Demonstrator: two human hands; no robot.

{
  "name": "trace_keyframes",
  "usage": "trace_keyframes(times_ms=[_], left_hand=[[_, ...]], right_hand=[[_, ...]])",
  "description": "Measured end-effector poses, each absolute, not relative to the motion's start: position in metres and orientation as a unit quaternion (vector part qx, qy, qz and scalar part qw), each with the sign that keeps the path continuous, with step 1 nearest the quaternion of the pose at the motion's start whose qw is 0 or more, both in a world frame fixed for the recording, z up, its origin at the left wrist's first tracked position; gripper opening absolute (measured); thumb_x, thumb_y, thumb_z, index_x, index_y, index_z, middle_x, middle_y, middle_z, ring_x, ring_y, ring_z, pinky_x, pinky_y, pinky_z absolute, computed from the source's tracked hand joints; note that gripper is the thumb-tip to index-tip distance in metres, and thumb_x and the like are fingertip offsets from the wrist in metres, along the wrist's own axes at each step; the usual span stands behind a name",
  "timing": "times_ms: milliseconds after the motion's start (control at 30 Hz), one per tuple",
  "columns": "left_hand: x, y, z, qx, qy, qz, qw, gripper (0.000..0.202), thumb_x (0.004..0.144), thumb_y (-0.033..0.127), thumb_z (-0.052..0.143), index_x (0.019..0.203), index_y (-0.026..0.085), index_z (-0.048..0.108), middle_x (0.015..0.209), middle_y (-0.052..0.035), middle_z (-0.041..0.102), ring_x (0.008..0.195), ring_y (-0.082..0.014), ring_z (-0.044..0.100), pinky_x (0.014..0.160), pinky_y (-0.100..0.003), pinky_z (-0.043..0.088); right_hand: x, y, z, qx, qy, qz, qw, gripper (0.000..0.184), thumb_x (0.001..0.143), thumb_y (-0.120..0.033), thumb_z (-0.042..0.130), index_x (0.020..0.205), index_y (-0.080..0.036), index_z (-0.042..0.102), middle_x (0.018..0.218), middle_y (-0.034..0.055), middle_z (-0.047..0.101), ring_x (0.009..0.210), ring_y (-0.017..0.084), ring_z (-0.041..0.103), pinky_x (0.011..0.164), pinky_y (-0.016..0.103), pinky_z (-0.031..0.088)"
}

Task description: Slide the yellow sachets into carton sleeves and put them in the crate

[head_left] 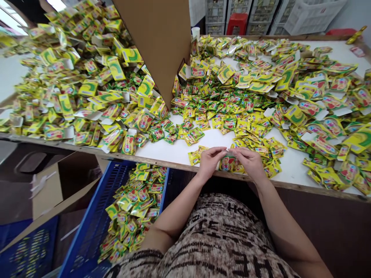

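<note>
The left grip [209, 161] and right grip [251, 162] meet fingertip to fingertip, pinching a small yellow-green sachet [228, 162] between them, seemingly by its top edge, just over the near rim of the white surface [174, 150]. So light a pinch could let it slip off the rim towards the blue crate [95, 216] down-left of the grips

**A bright packing room, crates along the far wall**

A long white-topped work table with a worn wooden edge [168, 152] runs across the room. A tall sheet of brown cardboard [162, 42] stands on it. Behind, stacked grey plastic crates [216, 15], a red plastic stool [237, 23] and a white slatted basket [313, 13] line a pale wall [355, 15]. Below left sit a blue plastic crate [95, 208] and an open brown cardboard box [49, 193]. Daylight enters upper left.
</note>
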State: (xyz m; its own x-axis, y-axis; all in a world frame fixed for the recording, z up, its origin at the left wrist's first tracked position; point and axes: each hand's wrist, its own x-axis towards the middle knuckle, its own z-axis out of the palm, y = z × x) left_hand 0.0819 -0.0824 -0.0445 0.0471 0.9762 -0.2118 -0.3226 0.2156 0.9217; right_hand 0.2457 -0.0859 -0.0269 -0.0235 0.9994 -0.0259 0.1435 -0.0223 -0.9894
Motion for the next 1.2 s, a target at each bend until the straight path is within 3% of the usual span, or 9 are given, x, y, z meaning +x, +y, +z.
trace_keyframes(times_ms=[67,200,367,600,733,933,1100,1200], left_hand=[[0.084,-0.084,-0.047,0.393,0.477,0.517,0.592,0.023,0.072,0.034,0.079,0.091,0.021,0.078,0.096,-0.0045,0.077,0.092,-0.0193,0.069,0.092,-0.035,0.053],[0.084,-0.082,-0.048,0.43,0.476,0.505,0.578,0.028,0.078,0.038,0.073,0.101,0.021,0.076,0.098,-0.0053,0.076,0.087,-0.0187,0.068,0.086,-0.034,0.054],[0.081,-0.081,-0.046,0.55,0.457,0.497,0.491,0.02,0.08,0.037,0.073,0.091,0.021,0.078,0.089,-0.0068,0.074,0.081,-0.0182,0.066,0.074,-0.031,0.053],[0.071,-0.088,-0.047,0.589,0.421,0.508,0.466,0.018,0.08,0.031,0.074,0.097,0.026,0.078,0.1,-0.0065,0.076,0.096,-0.0217,0.069,0.093,-0.038,0.052],[0.07,-0.09,-0.046,0.55,0.421,0.496,0.523,0.017,0.079,0.032,0.075,0.094,0.025,0.078,0.1,-0.0067,0.076,0.096,-0.0214,0.069,0.092,-0.037,0.052],[0.073,-0.083,-0.042,0.411,0.442,0.475,0.64,0.023,0.069,0.034,0.082,0.086,0.018,0.078,0.079,-0.0045,0.075,0.071,-0.0167,0.066,0.073,-0.03,0.055],[0.068,-0.076,-0.039,0.519,0.433,0.471,0.567,0.019,0.074,0.034,0.08,0.082,0.017,0.079,0.081,-0.0075,0.076,0.073,-0.0175,0.069,0.069,-0.028,0.055],[0.065,-0.075,-0.044,0.609,0.393,0.495,0.479,0.014,0.079,0.03,0.076,0.085,0.017,0.078,0.085,-0.0087,0.077,0.08,-0.0179,0.071,0.075,-0.03,0.057]], right_hand=[[0.245,-0.086,-0.026,-0.546,-0.519,0.48,0.45,0.024,0.077,-0.042,0.074,0.091,-0.024,0.08,0.09,0.0062,0.072,0.075,0.018,0.062,0.051,0.026,0.049],[0.242,-0.086,-0.028,-0.567,-0.476,0.499,0.451,0.029,0.069,-0.042,0.081,0.089,-0.021,0.079,0.072,0.0029,0.07,0.056,0.014,0.057,0.048,0.027,0.049],[0.244,-0.089,-0.028,-0.547,-0.496,0.49,0.463,0.024,0.07,-0.042,0.081,0.085,-0.024,0.079,0.088,0.0054,0.073,0.07,0.018,0.065,0.057,0.031,0.056],[0.251,-0.098,-0.034,-0.518,-0.58,0.404,0.482,0.012,0.078,-0.032,0.077,0.088,-0.027,0.078,0.09,0.0044,0.072,0.089,0.021,0.066,0.085,0.038,0.055],[0.246,-0.102,-0.033,-0.524,-0.603,0.356,0.485,0.01,0.082,-0.031,0.074,0.091,-0.028,0.077,0.094,0.0055,0.069,0.093,0.021,0.065,0.083,0.038,0.055],[0.244,-0.095,-0.026,-0.524,-0.589,0.393,0.473,0.009,0.078,-0.034,0.078,0.082,-0.025,0.077,0.085,0.0045,0.068,0.085,0.02,0.064,0.079,0.036,0.054],[0.25,-0.094,-0.03,-0.512,-0.602,0.39,0.472,0.01,0.079,-0.033,0.077,0.085,-0.024,0.077,0.087,0.0047,0.068,0.087,0.019,0.065,0.076,0.034,0.055],[0.255,-0.095,-0.033,-0.483,-0.632,0.386,0.467,0.015,0.078,-0.029,0.079,0.092,-0.025,0.076,0.093,0.0049,0.068,0.09,0.019,0.065,0.073,0.032,0.056]])
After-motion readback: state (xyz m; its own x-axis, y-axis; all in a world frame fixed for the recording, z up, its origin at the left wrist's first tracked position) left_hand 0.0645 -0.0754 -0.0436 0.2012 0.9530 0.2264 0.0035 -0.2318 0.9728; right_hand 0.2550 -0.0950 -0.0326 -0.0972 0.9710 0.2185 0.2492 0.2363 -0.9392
